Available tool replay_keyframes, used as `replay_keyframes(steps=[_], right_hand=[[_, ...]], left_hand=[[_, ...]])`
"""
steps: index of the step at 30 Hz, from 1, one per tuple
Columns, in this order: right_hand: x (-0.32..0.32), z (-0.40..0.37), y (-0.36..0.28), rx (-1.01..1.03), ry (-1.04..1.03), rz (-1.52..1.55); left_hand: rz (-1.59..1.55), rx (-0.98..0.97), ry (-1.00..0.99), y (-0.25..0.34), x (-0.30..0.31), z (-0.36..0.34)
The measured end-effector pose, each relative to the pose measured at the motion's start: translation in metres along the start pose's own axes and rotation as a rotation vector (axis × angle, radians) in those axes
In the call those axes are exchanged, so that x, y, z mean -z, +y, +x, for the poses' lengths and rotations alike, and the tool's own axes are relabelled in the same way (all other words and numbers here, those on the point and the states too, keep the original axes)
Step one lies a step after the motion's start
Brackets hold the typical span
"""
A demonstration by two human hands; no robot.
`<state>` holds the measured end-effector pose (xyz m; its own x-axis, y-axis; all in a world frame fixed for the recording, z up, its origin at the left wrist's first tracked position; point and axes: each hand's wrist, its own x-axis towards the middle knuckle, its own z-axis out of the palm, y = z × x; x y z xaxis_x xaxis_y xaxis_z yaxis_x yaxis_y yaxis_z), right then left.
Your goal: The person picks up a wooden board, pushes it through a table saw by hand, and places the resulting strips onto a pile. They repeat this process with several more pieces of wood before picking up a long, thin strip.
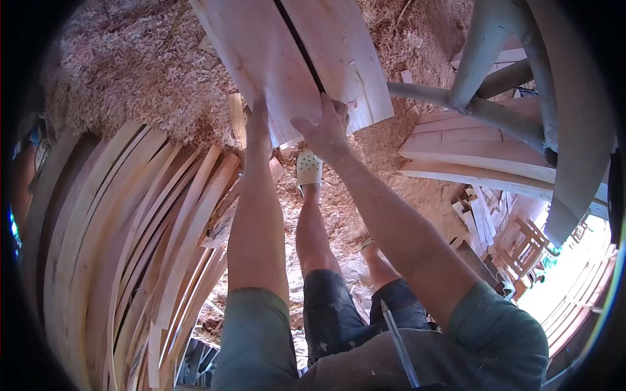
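Two wide pale boards [261,52] lie side by side at the top centre, with a dark narrow gap between them. My left hand [257,124] is at the near left edge of the left board, its fingers mostly hidden at the board's edge. My right hand [325,127] touches the near end of the boards beside the gap, its thumb spread to the left and its fingers toward the gap. What its fingertips grip, if anything, is too small to tell.
Long planks [98,260] stand stacked on the left. Wood shavings [137,72] cover the floor. Metal tubes [482,58] and more boards [482,146] are at the right. A pen [400,345] shows at my chest, and a light clog [309,167] is on my foot.
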<state>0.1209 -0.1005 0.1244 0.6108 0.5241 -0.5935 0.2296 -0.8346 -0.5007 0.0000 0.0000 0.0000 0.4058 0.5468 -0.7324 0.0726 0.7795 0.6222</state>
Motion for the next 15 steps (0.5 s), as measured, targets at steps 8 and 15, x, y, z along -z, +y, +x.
replay_keyframes(steps=[8, 15], right_hand=[[0.019, -0.088, 0.053, -0.022, 0.016, 0.07], [0.035, -0.223, 0.178, -0.638, 0.007, 1.332]], left_hand=[[-0.163, 0.068, 0.145, -0.042, -0.022, -0.129], [0.318, 0.066, 0.413, -0.11, -0.088, -0.323]])
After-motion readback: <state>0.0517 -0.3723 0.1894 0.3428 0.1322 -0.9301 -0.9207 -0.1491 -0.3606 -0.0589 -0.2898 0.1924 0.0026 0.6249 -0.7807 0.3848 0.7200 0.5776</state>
